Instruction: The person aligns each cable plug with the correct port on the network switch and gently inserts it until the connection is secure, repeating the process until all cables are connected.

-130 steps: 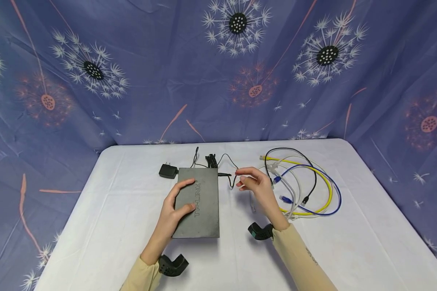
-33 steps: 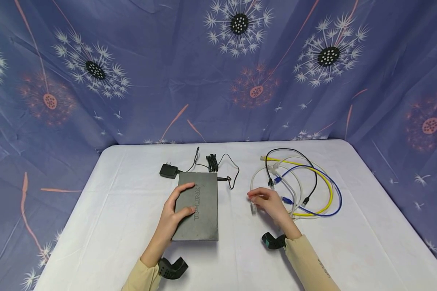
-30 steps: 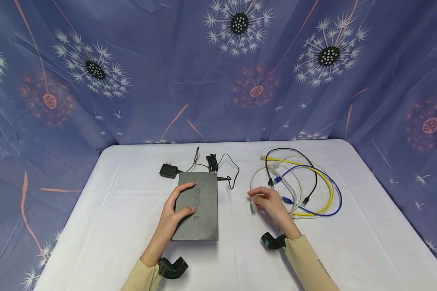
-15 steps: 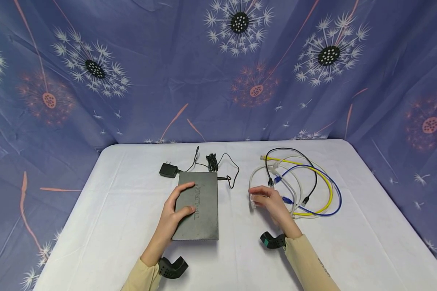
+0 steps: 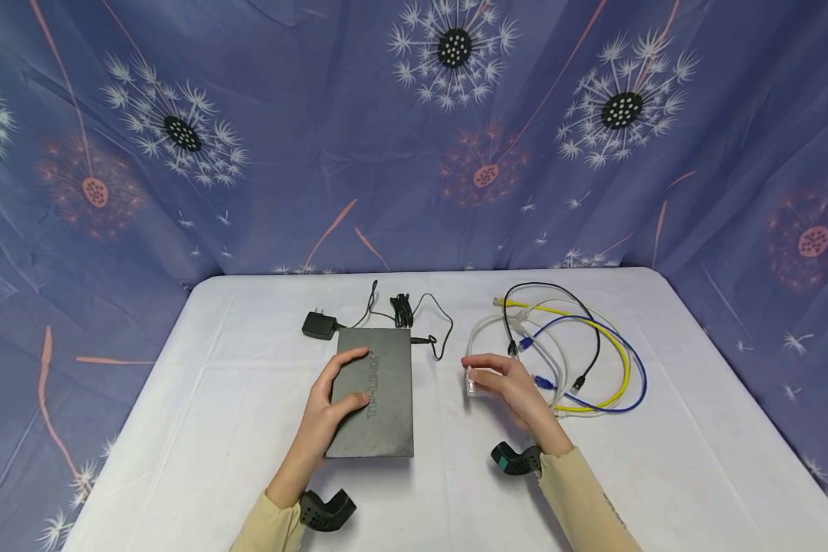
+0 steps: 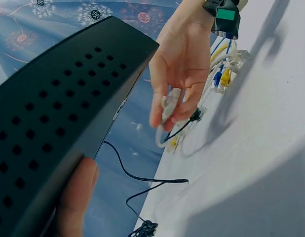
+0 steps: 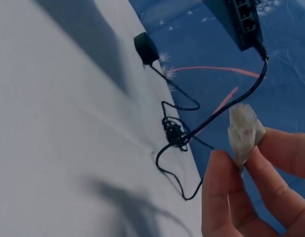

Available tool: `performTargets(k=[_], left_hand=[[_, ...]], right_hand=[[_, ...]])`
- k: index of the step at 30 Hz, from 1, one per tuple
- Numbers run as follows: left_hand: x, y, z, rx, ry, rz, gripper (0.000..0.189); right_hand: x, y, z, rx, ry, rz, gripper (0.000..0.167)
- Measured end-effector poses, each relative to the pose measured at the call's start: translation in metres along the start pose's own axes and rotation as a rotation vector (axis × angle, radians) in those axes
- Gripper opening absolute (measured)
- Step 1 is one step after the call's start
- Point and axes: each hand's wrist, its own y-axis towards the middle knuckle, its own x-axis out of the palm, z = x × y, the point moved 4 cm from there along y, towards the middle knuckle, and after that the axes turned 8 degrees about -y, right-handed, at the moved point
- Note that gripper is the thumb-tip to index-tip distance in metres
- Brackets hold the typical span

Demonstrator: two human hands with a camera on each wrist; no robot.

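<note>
My left hand [image 5: 317,410] grips a dark grey TP-LINK network switch [image 5: 392,414] by its left side, lifted off the table. Small square vent holes cover the switch's side in the left wrist view. A row of ports [image 7: 245,12] shows in the right wrist view, with a black power cord [image 7: 263,52] running into that same end. To the right, my right hand [image 5: 517,391] pinches the clear plug [image 7: 243,131] of a white network cable [image 5: 479,330] between thumb and fingers. This plug is held above the table, apart from the switch.
A black power adapter [image 5: 320,325] lies behind the switch, beside its bundled cord [image 5: 401,310]. Coiled yellow [image 5: 624,368], blue [image 5: 642,356] and black [image 5: 596,337] network cables overlap the white one at the right. A blue patterned cloth [image 5: 331,153] hangs behind the white table [image 5: 200,429].
My right hand has left the power cord beside the switch and moved to the white cable. It has picked up the plug, turned it and shifted slightly left. The left hand keeps its hold.
</note>
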Motion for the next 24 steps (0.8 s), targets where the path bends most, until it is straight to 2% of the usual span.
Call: performTargets(k=[8,15,19,24], left_hand=[[0.001,0.000,0.000,-0.004,-0.007,0.005,0.060],[0.003,0.000,0.000,-0.017,-0.019,0.012,0.059],[0.005,0.000,0.000,-0.027,-0.027,0.014,0.059],[0.008,0.000,0.001,-0.028,-0.035,0.015,0.059]], right_hand=[[0.007,-0.002,-0.015,-0.088,0.032,-0.025,0.039],[0.013,-0.002,-0.030,-0.128,0.065,-0.016,0.039],[0.015,-0.004,-0.038,-0.142,0.100,-0.003,0.035],[0.018,-0.005,-0.046,-0.166,0.143,0.021,0.019]])
